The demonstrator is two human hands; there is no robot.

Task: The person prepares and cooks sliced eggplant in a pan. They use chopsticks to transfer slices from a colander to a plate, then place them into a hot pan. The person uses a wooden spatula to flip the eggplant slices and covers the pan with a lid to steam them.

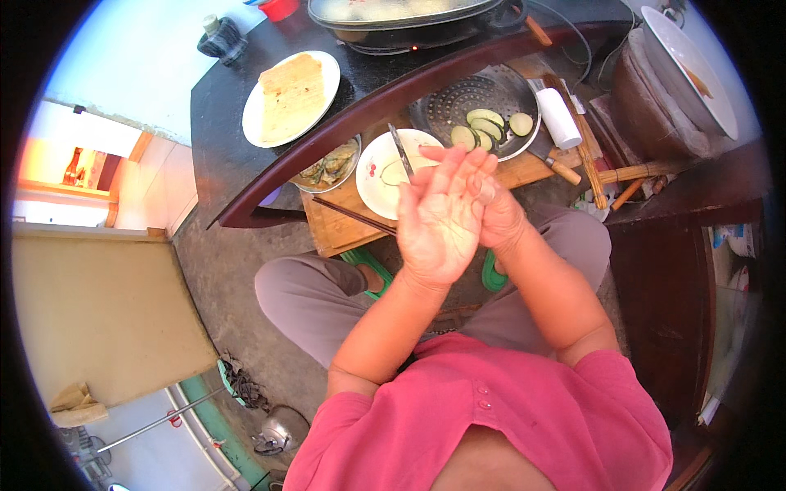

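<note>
My left hand (439,230) is raised palm up with fingers extended and nothing on the palm. Against its fingers rests my right hand (505,215), whose own fingers are partly hidden. Just beyond them is a white bowl (373,191) with a red motif, holding pale liquid and a utensil with a dark patterned handle (400,150). Pale, green-edged vegetable slices (486,127) lie in a perforated metal tray (451,98). Dark chopsticks (353,215) lie left of my hands on a wooden board (328,236). Behind the chopsticks is a dish of browned food pieces (331,164).
A wooden handle (562,170) and a white cylinder (559,118) lie right of the tray. Over the board runs the dark table's edge (362,119); on it are a plate of flatbread (293,98) and a lidded electric pan (411,27). A brown crock (651,98) supports a white basin (688,67).
</note>
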